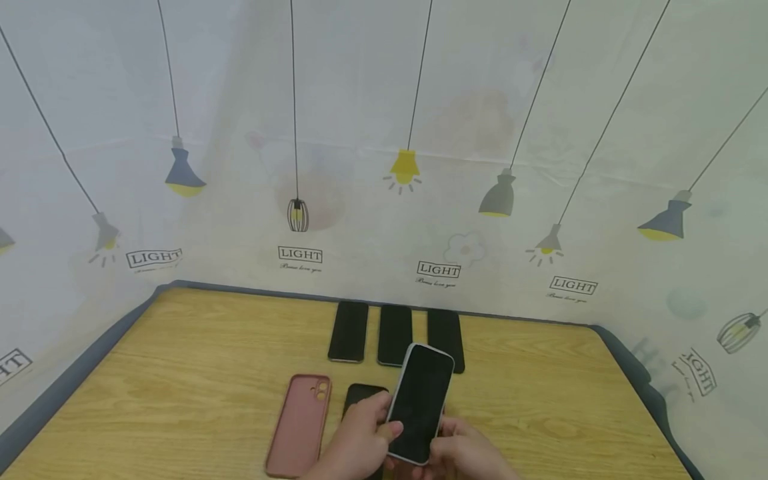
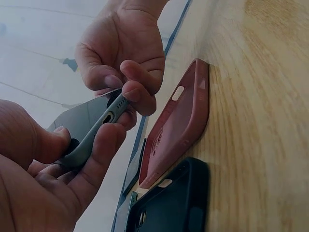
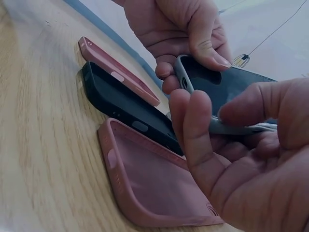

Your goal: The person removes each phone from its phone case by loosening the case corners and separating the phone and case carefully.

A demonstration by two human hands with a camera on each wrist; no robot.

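Observation:
A phone (image 1: 422,403) with a dark screen sits in a light grey phone case (image 2: 84,151), held up over the table between both hands. My left hand (image 1: 357,437) grips its left side, thumb at the front edge and fingers behind. At the lower right corner my right hand (image 1: 468,452) pinches the case, its thumb against the screen side in the right wrist view. The charging-port cutout faces me. Beneath lie a pink phone case (image 1: 300,427), a dark phone case (image 3: 126,104) partly covered by the left hand, and another pink case (image 3: 154,169), mostly hidden in the head view.
Three dark phones, a left one (image 1: 349,331), a middle one (image 1: 395,333) and a right one (image 1: 444,330), lie in a row near the far edge of the wooden table (image 1: 180,387). A curtain (image 1: 360,100) printed with lamps surrounds the table.

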